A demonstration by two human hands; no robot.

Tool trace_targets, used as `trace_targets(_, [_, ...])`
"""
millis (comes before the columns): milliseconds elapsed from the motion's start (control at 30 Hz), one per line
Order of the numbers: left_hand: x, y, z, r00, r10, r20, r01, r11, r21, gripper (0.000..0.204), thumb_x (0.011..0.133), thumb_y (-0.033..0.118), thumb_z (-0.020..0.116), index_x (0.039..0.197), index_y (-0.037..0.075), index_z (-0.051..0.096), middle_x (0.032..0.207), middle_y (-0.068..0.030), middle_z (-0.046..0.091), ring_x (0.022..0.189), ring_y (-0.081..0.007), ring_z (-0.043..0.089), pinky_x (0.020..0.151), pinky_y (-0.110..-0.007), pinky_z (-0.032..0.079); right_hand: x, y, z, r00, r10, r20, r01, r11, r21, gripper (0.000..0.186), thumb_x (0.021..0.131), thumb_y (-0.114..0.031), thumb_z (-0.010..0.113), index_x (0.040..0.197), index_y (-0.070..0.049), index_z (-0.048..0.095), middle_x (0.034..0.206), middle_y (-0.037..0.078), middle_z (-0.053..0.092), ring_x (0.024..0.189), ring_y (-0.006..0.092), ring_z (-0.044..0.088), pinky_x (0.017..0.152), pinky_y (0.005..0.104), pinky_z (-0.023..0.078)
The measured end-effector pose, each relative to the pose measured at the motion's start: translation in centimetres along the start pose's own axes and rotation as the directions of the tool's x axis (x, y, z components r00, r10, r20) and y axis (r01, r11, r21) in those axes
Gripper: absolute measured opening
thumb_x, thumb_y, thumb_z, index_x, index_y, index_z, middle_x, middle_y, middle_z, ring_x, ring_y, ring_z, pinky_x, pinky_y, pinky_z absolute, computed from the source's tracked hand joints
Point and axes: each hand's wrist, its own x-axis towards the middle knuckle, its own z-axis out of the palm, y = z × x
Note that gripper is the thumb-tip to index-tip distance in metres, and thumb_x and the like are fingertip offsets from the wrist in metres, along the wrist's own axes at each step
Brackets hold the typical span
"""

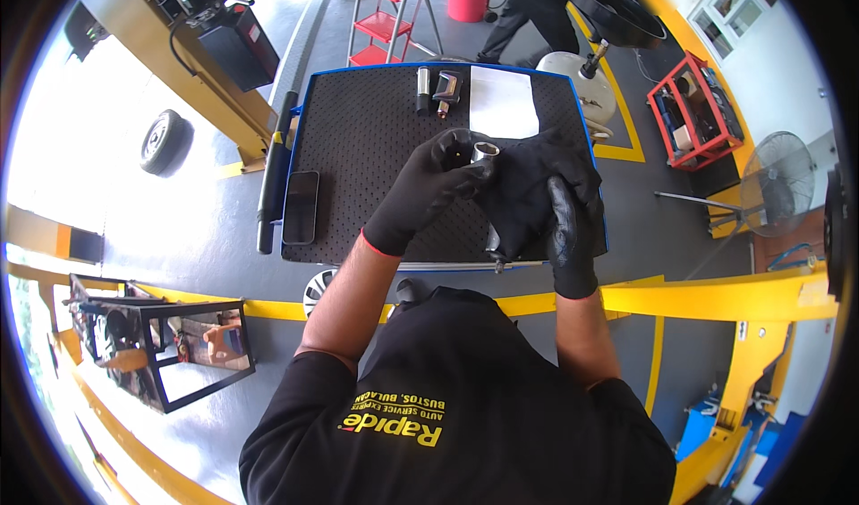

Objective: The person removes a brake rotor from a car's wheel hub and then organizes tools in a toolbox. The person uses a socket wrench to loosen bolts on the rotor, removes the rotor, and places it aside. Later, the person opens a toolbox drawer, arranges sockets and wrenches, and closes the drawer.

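Black-gloved left hand point(433, 178) pinched a silver, round metal socket point(484, 155) above frame centre.
Black-gloved right hand point(574, 219) clutched a black fabric cloth point(519, 196) just right of the socket, whose open end faced upward.

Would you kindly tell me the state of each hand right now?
Left hand: closed, holding a shiny metal socket-like piece.
Right hand: closed, holding a black cloth.
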Motion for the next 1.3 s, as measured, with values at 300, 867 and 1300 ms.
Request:
trace_targets(300, [-3.2,-0.1,9.6,0.986,0.154,-0.058,-0.096,0.826,0.556,0.044,0.096,-0.007,0.073,0.139,-0.002,0.065,0.135,-0.0082,0.071,0.117,-0.0160,0.071,0.101,-0.034,0.058,-2.1,-6.2,-3.2,0.879,-0.082,0.471,0.104,0.994,-0.022,0.051,0.100,-0.002,0.068,0.150,-0.001,0.059,0.132,0.018,0.073,0.126,0.0274,0.071,0.108,0.0403,0.053])
trace_targets(867, [-7.6,1.8,12.9,0.954,-0.070,0.293,-0.233,0.444,0.865,0.038,0.090,0.016,0.087,0.125,0.003,0.078,0.106,-0.0147,0.075,0.089,-0.0260,0.075,0.074,-0.035,0.061,-5.4,-7.6,-11.6,0.601,-0.080,0.796,0.393,0.896,-0.207,0.041,0.092,-0.014,0.080,0.131,-0.006,0.070,0.112,0.016,0.076,0.094,0.0281,0.075,0.086,0.0398,0.058])
trace_targets(1300, [-15.8,-5.2,5.6,0.946,0.295,0.133,-0.259,0.444,0.858,0.044,0.089,0.012,0.089,0.130,0.005,0.075,0.109,-0.0101,0.072,0.088,-0.0239,0.075,0.076,-0.038,0.059,-11.2,-3.7,-6.3,0.588,0.379,0.714,-0.633,0.765,0.116,0.071,0.088,0.000,0.078,0.155,0.000,0.054,0.147,0.010,0.066,0.138,0.0208,0.062,0.120,0.0374,0.048])
